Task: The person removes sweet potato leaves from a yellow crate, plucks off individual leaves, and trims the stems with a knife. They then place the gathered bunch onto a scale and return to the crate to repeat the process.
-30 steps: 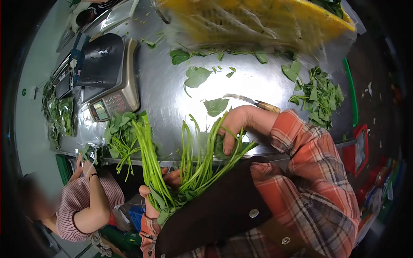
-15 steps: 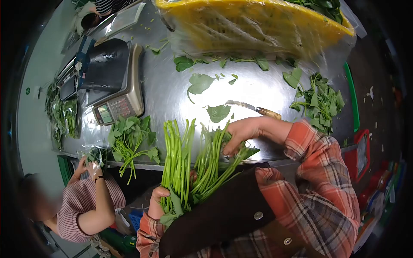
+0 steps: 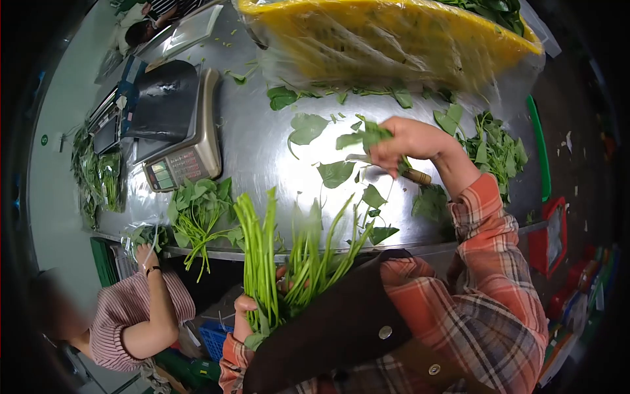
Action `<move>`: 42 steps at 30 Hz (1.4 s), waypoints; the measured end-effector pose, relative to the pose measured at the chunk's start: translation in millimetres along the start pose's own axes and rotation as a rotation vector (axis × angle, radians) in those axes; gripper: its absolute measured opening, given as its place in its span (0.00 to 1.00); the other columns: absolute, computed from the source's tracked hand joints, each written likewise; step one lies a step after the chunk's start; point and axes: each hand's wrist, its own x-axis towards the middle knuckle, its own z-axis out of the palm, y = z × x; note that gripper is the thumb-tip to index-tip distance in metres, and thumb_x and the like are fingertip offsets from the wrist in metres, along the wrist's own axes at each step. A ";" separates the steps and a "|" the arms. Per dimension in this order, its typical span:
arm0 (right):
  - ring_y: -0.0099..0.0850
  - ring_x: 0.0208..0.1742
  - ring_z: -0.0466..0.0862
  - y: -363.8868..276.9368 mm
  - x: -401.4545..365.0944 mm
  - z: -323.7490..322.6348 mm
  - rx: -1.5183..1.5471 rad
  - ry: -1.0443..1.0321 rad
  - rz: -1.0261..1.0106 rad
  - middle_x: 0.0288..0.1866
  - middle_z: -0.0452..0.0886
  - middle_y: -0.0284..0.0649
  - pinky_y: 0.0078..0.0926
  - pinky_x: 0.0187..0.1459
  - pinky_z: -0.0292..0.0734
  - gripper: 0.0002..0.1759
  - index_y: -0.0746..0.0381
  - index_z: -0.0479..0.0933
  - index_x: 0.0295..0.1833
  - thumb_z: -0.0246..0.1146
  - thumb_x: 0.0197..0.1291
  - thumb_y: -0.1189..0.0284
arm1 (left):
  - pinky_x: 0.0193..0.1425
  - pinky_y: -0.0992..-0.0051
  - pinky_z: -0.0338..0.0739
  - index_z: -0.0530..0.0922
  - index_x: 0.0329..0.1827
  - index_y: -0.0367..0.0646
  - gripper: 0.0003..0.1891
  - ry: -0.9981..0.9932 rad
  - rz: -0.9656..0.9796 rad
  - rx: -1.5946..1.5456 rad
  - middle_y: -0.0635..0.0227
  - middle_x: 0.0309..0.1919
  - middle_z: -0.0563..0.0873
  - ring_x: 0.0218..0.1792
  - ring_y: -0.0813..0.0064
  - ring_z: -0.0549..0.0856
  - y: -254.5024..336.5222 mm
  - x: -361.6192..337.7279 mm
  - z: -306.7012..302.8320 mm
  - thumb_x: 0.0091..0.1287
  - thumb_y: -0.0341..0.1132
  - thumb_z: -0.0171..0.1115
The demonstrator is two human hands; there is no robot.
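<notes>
I'm seeing the left hand (image 3: 246, 308) clamping the leafy base of a long bunch of green stalks (image 3: 275, 262), holding it upright just off the shiny steel counter (image 3: 262, 138) edge, likely to keep the stalks aligned. The right hand (image 3: 410, 141) is pinching torn green leaves (image 3: 364, 136), lifted clear above the wooden-handled knife (image 3: 417, 176).

Scale (image 3: 176, 138) and yellow crate (image 3: 394, 39) sit on steel table (image 3: 262, 141)

I've got the scale (image 3: 177, 125) on the table (image 3: 262, 141), left side; crate (image 3: 394, 39) at far edge; knife (image 3: 417, 176) right of centre, leaf pile (image 3: 495, 148) further right. Right grip (image 3: 410, 139) with leaves (image 3: 367, 136) sits over the knife. Small bunch (image 3: 197, 213) lies at near edge; right of it, stems (image 3: 262, 256) stand in left grip (image 3: 244, 307), before the table.
</notes>
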 end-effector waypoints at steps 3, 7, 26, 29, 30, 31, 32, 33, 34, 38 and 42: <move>0.21 0.16 0.68 14.1 2.6 -36.7 0.176 0.325 -0.079 0.14 0.62 0.26 0.18 0.18 0.69 0.12 0.65 0.70 0.33 0.57 0.63 0.66 | 0.62 0.51 0.68 0.55 0.70 0.38 0.45 0.001 0.254 -0.045 0.53 0.63 0.69 0.58 0.50 0.73 -10.5 -26.0 -27.9 0.41 0.33 0.58; 0.22 0.21 0.70 39.1 -10.9 -30.2 0.406 0.048 -0.058 0.23 0.71 0.35 0.17 0.18 0.69 0.16 0.64 0.71 0.37 0.58 0.61 0.60 | 0.63 0.52 0.68 0.56 0.69 0.38 0.41 -0.025 0.394 -0.010 0.54 0.66 0.65 0.59 0.50 0.72 -8.5 -32.9 -28.5 0.46 0.34 0.56; 0.20 0.20 0.68 115.9 88.6 106.2 0.951 -0.209 0.377 0.29 0.73 0.36 0.16 0.17 0.62 0.17 0.64 0.70 0.50 0.60 0.58 0.67 | 0.67 0.50 0.59 0.55 0.70 0.38 0.41 -0.028 0.475 -0.095 0.56 0.65 0.65 0.62 0.47 0.68 -11.6 -42.6 -23.7 0.49 0.36 0.56; 0.19 0.22 0.63 53.0 83.7 60.2 1.325 -0.212 0.121 0.27 0.66 0.33 0.16 0.18 0.60 0.19 0.65 0.67 0.53 0.58 0.61 0.65 | 0.66 0.54 0.59 0.56 0.69 0.35 0.41 0.196 0.269 0.046 0.54 0.63 0.68 0.61 0.51 0.69 5.2 -30.3 17.5 0.47 0.35 0.59; 0.19 0.20 0.63 45.1 83.5 46.1 1.018 -0.234 0.107 0.24 0.65 0.30 0.16 0.18 0.60 0.19 0.66 0.69 0.53 0.59 0.60 0.66 | 0.65 0.57 0.61 0.58 0.68 0.35 0.40 0.300 0.151 0.182 0.54 0.61 0.70 0.59 0.55 0.71 12.6 -32.3 20.4 0.47 0.32 0.60; 0.19 0.20 0.65 24.4 80.0 49.7 0.688 -0.193 0.208 0.22 0.65 0.30 0.16 0.18 0.61 0.17 0.66 0.71 0.51 0.60 0.60 0.67 | 0.64 0.61 0.63 0.59 0.68 0.34 0.39 0.385 0.023 0.301 0.53 0.59 0.73 0.58 0.59 0.73 20.5 -32.5 25.7 0.48 0.30 0.61; 0.19 0.19 0.67 1.7 74.4 56.1 0.358 -0.150 0.301 0.21 0.65 0.29 0.16 0.17 0.62 0.15 0.66 0.73 0.49 0.60 0.59 0.68 | 0.62 0.66 0.65 0.62 0.66 0.34 0.35 0.527 -0.076 0.347 0.56 0.57 0.75 0.56 0.63 0.75 23.3 -32.3 40.5 0.51 0.28 0.60; 0.20 0.19 0.72 -6.8 68.1 62.8 0.308 -0.189 0.288 0.20 0.70 0.31 0.16 0.16 0.65 0.13 0.67 0.76 0.46 0.60 0.59 0.70 | 0.61 0.69 0.66 0.64 0.65 0.34 0.32 0.583 -0.116 0.422 0.58 0.56 0.76 0.55 0.66 0.76 24.4 -30.9 46.9 0.53 0.27 0.59; 0.21 0.20 0.75 -6.6 62.0 69.9 0.417 -0.340 0.254 0.24 0.76 0.36 0.16 0.15 0.67 0.16 0.70 0.75 0.48 0.60 0.59 0.69 | 0.60 0.72 0.67 0.66 0.63 0.34 0.29 0.641 -0.157 0.495 0.60 0.55 0.77 0.54 0.68 0.76 25.1 -29.0 51.4 0.55 0.27 0.58; 0.18 0.21 0.73 -13.5 35.4 118.4 -0.053 -0.323 0.327 0.24 0.79 0.33 0.16 0.23 0.69 0.15 0.64 0.79 0.41 0.60 0.61 0.62 | 0.56 0.77 0.68 0.70 0.59 0.34 0.22 0.683 -0.197 0.669 0.65 0.52 0.78 0.53 0.76 0.75 28.4 -13.7 74.8 0.60 0.29 0.57; 0.18 0.31 0.75 -28.2 41.0 122.2 -0.110 0.158 -0.055 0.25 0.77 0.31 0.18 0.33 0.71 0.09 0.61 0.80 0.36 0.65 0.56 0.66 | 0.57 0.77 0.67 0.70 0.59 0.34 0.23 0.657 -0.276 0.737 0.64 0.52 0.78 0.53 0.74 0.75 35.8 -10.5 71.4 0.60 0.32 0.56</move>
